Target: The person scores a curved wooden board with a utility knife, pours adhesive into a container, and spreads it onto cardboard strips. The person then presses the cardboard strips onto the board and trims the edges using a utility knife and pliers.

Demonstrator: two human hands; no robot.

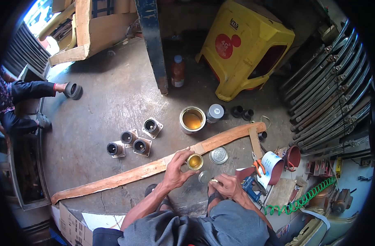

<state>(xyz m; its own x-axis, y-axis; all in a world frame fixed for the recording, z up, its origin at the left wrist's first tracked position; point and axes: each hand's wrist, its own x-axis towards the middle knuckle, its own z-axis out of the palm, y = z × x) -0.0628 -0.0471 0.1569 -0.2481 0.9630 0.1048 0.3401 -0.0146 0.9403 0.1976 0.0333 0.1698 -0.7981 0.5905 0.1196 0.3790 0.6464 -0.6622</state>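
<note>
The small can of amber liquid (194, 162) is in my left hand (177, 169), fingers and thumb gripping its side, mouth facing up. It sits ahead and to the left of my right hand (227, 185), whose fingers are curled together beside a round greyish cap (203, 177); I cannot tell whether they grip it. Beyond my hands lies the long wooden strip (146, 170), with a larger open can (192, 119) farther off.

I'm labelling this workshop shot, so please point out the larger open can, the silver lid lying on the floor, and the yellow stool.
Larger open can (192, 110): head view, inner wall above the amber liquid.
Silver lid (218, 155): head view, middle of its face.
Yellow stool (245, 53): head view, side panel.
</note>
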